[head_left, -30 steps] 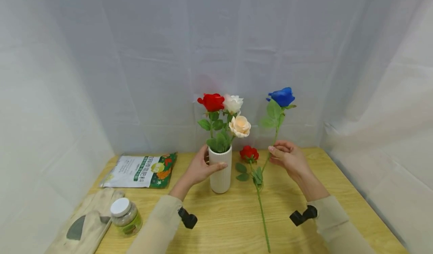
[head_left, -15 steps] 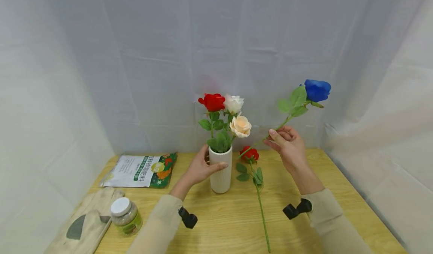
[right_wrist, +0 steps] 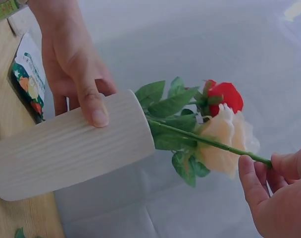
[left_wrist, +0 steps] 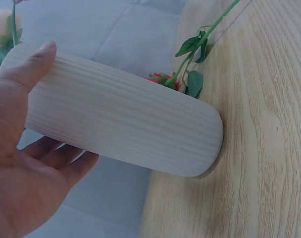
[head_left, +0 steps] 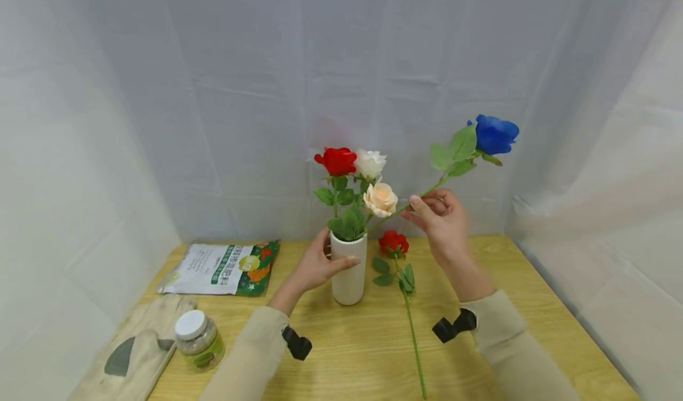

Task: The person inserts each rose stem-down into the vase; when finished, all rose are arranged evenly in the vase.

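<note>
My left hand point(head_left: 319, 266) grips the white ribbed vase point(head_left: 349, 279) near its top, thumb across the front and fingers behind. The vase stands upright on the table, holding a red rose point(head_left: 338, 161), a white rose point(head_left: 370, 164) and a peach rose point(head_left: 380, 199). To its right, my right hand point(head_left: 440, 218) pinches the green stem of a blue rose point(head_left: 495, 134) between thumb and fingers. This stem slants down leftward, its lower end at the vase mouth; in the right wrist view the stem point(right_wrist: 210, 142) runs to the rim among the leaves.
Right of the vase, another red rose point(head_left: 393, 242) lies on the wooden table point(head_left: 341, 353), its stem toward the front edge. At left are a printed bag point(head_left: 221, 269), a white-lidded jar point(head_left: 200, 340) and beige gloves point(head_left: 133, 347). Pale sheeting hangs behind and at both sides.
The right hand has moved up and left with the blue rose, tilting its flower to the right and bringing its stem end to the vase mouth. The left hand stays on the vase.
</note>
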Tool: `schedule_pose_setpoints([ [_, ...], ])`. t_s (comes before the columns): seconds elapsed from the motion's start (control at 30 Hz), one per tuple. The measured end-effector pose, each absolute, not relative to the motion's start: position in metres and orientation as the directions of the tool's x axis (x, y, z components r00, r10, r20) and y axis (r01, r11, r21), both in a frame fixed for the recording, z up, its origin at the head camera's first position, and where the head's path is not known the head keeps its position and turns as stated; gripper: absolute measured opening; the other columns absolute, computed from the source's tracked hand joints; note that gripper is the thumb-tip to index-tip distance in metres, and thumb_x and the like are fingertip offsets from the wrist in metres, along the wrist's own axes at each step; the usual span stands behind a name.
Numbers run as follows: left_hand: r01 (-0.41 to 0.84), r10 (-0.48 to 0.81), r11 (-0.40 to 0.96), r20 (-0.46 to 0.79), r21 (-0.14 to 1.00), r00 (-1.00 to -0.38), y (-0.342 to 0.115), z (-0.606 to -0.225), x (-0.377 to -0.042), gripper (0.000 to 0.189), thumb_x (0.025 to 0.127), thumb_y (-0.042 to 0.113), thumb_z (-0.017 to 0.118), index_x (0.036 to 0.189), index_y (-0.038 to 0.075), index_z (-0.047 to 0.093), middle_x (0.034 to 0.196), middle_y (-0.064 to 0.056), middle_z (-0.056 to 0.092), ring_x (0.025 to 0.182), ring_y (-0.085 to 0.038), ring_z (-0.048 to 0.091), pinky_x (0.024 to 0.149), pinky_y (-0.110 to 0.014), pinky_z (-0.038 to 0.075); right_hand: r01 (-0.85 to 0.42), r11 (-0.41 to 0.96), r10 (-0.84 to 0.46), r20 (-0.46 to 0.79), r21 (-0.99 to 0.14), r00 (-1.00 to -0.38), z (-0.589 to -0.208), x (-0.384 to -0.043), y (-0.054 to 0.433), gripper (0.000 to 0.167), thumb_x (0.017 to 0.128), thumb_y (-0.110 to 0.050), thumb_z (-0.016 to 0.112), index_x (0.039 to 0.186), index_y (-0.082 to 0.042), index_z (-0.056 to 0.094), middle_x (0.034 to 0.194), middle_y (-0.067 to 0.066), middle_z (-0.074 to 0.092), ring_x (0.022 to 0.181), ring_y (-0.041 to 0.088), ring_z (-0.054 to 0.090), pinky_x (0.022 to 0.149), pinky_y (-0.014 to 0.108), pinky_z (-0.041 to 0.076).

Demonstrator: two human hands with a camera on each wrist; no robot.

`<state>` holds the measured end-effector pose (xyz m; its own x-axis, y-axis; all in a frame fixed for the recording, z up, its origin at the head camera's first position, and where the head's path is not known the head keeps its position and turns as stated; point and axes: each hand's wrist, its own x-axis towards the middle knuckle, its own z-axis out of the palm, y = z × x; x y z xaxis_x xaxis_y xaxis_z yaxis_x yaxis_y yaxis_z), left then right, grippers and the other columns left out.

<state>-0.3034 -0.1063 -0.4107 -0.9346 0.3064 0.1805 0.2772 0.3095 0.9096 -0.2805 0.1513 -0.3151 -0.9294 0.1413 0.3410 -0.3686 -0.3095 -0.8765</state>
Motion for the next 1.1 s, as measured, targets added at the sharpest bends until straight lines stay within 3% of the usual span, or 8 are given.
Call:
schedule_pose_setpoints([
  [0.43, 0.283, 0.311, 0.296, 0.188, 0.912, -0.932, -0.107, -0.411, -0.303, 0.085, 0.091, 0.03, 0.085, 0.161, 0.022, 0.036, 0.152, -0.013, 0.056, 0.134, -0.036, 0.06, 0.107, -0.056, 0.054, -0.48, -0.229, 0.149, 0.456, -0.847, -0.877, -0.314, -0.277, 0.124, 0.018, 0.096, 0.011, 0.068, 0.099, -0.004, 0.058, 0.084, 0.0, 0.073, 0.078, 0.016, 0.073, 0.078, 0.04, 0.067],
  [0.73, 0.279, 0.306, 0.304, 0.184, 0.911, -0.934, -0.107, -0.41, -0.303, 0.084, 0.09, 0.031, 0.085, 0.159, 0.02, 0.039, 0.15, -0.014, 0.058, 0.134, -0.037, 0.061, 0.107, -0.057, 0.054, -0.582, -0.165, 0.117, 0.57, -0.797, -0.814, -0.31, -0.27, 0.12, 0.016, 0.094, 0.014, 0.068, 0.103, 0.011, 0.055, 0.085, -0.001, 0.073, 0.078, 0.017, 0.074, 0.077, 0.043, 0.066],
  [1.0, 0.292, 0.313, 0.295, 0.197, 0.91, -0.929, -0.107, -0.412, -0.304, 0.082, 0.09, 0.031, 0.085, 0.158, 0.02, 0.041, 0.15, -0.013, 0.058, 0.133, -0.037, 0.062, 0.107, -0.056, 0.055, -0.624, -0.172, 0.143, 0.608, -0.762, -0.781, -0.301, -0.266, 0.117, 0.016, 0.093, 0.015, 0.069, 0.101, 0.006, 0.058, 0.083, -0.001, 0.072, 0.075, 0.017, 0.073, 0.073, 0.038, 0.067],
  [1.1, 0.297, 0.313, 0.295, 0.202, 0.908, -0.928, -0.107, -0.411, -0.304, 0.081, 0.09, 0.031, 0.085, 0.157, 0.021, 0.041, 0.15, -0.013, 0.058, 0.133, -0.036, 0.061, 0.107, -0.056, 0.055, -0.632, -0.17, 0.133, 0.618, -0.756, -0.775, -0.298, -0.265, 0.116, 0.016, 0.093, 0.016, 0.069, 0.102, 0.01, 0.057, 0.083, -0.001, 0.072, 0.075, 0.017, 0.073, 0.073, 0.037, 0.066],
])
